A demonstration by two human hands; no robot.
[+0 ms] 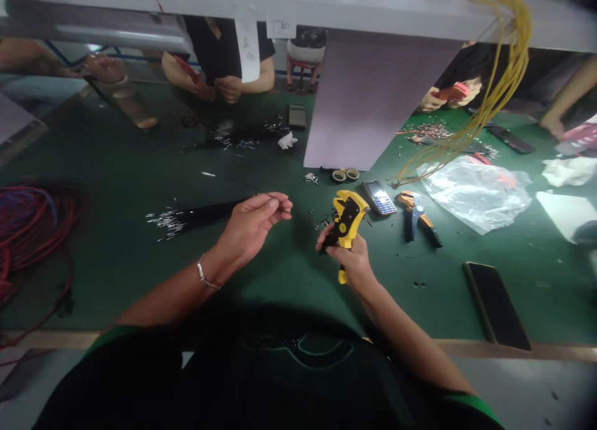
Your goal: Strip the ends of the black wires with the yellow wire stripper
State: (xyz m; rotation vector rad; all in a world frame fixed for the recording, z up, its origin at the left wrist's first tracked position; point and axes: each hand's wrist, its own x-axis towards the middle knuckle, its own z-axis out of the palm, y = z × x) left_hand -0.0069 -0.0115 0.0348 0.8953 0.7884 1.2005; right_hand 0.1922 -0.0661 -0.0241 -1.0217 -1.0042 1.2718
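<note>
Gripping the yellow pliers [347, 222] upright in the right hand [353, 256], above the table [140, 281]; holding thumb and fingers of the left hand [254, 225] close together by the right end of the black wires [205, 214], cannot tell whether on one; having a keypad device [381, 197] and orange pliers [413, 212] to the right, a phone [497, 306] near right
</note>
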